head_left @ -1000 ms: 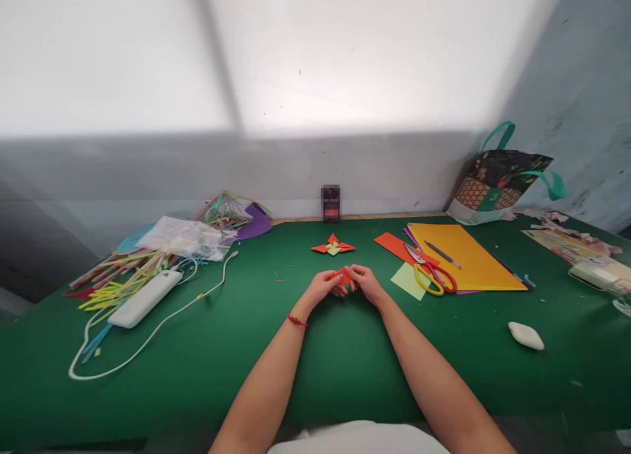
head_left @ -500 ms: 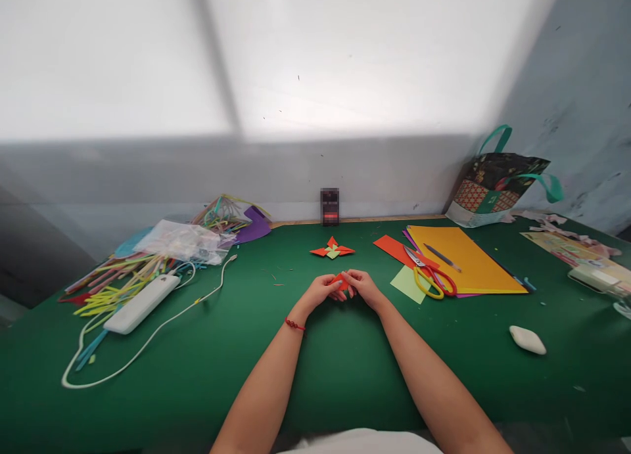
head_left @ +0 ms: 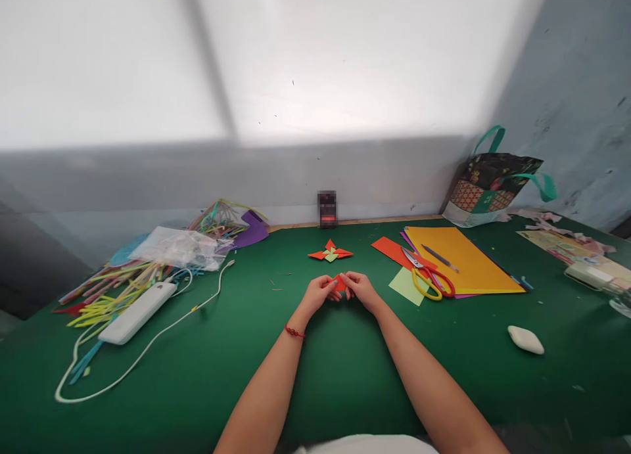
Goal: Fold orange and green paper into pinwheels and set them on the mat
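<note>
My left hand (head_left: 319, 291) and my right hand (head_left: 361, 288) meet over the middle of the green table (head_left: 315, 375). Both pinch a small folded orange paper piece (head_left: 340, 283), most of it hidden by the fingers. A red string bracelet (head_left: 294, 332) circles my left wrist. Just beyond the hands lies a folded orange and light green paper star (head_left: 330, 252).
Scissors (head_left: 426, 276) with yellow and red handles lie on orange (head_left: 394, 249), light green (head_left: 407, 286) and yellow paper sheets (head_left: 466, 259), with a pencil (head_left: 440, 257). Left: a white power bank (head_left: 137, 311) with cable, straws (head_left: 113, 286), a plastic bag (head_left: 177, 247). Right: a white eraser-like lump (head_left: 525, 339), a patterned bag (head_left: 488, 186).
The hands stay pinched together on the orange piece, with only small finger shifts. The view has drifted slightly.
</note>
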Motion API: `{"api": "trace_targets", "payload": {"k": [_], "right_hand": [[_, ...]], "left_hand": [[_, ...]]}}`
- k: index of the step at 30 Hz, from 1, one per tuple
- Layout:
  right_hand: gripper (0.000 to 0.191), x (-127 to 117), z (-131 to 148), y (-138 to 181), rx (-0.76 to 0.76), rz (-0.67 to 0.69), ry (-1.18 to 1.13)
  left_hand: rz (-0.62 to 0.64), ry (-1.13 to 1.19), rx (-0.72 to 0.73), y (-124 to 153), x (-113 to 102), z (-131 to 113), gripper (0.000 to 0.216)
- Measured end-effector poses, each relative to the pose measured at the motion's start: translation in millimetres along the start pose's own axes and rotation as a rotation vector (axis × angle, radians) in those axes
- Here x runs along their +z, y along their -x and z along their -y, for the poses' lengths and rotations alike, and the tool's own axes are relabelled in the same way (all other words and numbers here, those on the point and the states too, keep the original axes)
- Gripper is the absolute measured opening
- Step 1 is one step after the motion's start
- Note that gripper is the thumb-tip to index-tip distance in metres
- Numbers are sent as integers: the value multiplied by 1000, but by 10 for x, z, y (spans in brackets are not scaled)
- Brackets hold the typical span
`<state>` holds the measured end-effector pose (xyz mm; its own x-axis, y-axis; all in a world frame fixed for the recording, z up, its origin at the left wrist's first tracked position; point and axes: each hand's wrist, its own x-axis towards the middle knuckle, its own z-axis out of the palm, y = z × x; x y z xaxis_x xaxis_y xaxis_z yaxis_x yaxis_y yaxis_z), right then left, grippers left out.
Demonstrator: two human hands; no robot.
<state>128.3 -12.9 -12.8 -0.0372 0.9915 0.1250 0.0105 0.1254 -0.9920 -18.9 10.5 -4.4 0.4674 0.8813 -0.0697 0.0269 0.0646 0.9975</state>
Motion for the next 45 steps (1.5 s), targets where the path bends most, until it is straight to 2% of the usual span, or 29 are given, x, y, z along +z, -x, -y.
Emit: {"api": "trace_targets", "payload": {"k": [10, 23, 31, 45], "right_hand": [[51, 19, 7, -7, -7, 17, -8], [51, 44, 14, -19, 5, 13, -14], [49, 8, 3, -25, 18, -89, -109], [48, -10, 46, -2, 43, -81, -163]], "left_hand": [[-37, -6, 31, -30, 20, 2, 43], [-6, -6, 34, -48, 18, 26, 45], [52, -18, 27, -36, 55, 14, 58], [58, 5, 37, -13, 83, -13, 74]]}}
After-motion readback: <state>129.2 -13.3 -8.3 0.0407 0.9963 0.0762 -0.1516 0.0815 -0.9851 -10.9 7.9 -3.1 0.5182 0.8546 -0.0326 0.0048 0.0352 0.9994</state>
